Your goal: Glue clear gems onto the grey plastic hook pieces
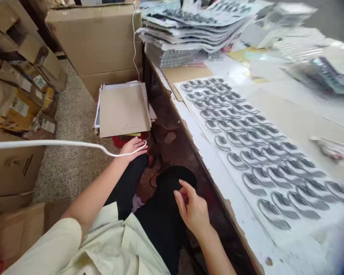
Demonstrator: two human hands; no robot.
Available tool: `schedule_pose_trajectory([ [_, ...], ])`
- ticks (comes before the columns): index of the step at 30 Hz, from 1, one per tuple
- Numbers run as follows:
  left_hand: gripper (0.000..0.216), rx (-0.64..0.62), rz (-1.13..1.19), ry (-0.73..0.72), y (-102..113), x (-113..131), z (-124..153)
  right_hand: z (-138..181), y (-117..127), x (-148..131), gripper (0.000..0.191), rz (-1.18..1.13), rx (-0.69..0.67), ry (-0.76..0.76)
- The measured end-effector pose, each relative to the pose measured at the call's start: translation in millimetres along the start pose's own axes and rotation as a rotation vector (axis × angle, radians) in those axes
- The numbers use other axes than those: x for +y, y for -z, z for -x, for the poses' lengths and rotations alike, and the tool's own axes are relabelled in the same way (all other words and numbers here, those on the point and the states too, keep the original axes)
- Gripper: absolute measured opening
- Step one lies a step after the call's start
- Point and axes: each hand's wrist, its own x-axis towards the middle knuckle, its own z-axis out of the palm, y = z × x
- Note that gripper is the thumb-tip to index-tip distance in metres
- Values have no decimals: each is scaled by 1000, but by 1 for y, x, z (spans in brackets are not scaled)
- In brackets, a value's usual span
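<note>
My left hand (134, 146) is stretched out low over my left knee, palm up with fingers extended. A white cable (74, 143) runs in from the left and crosses in front of this hand; whether it touches the palm I cannot tell. Just beyond the fingers lies a stack of cardboard sheets (124, 110). My right hand (193, 208) hovers above my right thigh, beside the table edge. Its thumb and index finger are apart, the other fingers curl inward, and nothing shows in it. To its right, a white sheet (237, 179) carries rows of curved grey pieces (250, 185).
The white table (218, 183) has a rough, chipped edge. Piled sheets (189, 34) stand at its far end, with blurred plastic-wrapped packs (335, 74) at right. A large carton (100, 42) stands ahead; more boxes (14, 103) line the speckled floor (71, 114) at left.
</note>
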Motion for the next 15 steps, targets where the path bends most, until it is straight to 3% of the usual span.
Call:
schedule_pose_trajectory([
  [4,23,68,-73,55,-9,-16,-18,-56,-24,65,43,-180,-196,-380],
  [8,17,81,-130,173,-3,-25,-61,-119,-56,141,35,-295,-265,-792],
  [12,15,17,-244,264,-3,-39,-116,-166,-84,211,23,-238,-282,-990],
  [15,14,-21,-378,315,-10,-62,-158,-179,-104,258,15,-170,-291,-1121],
])
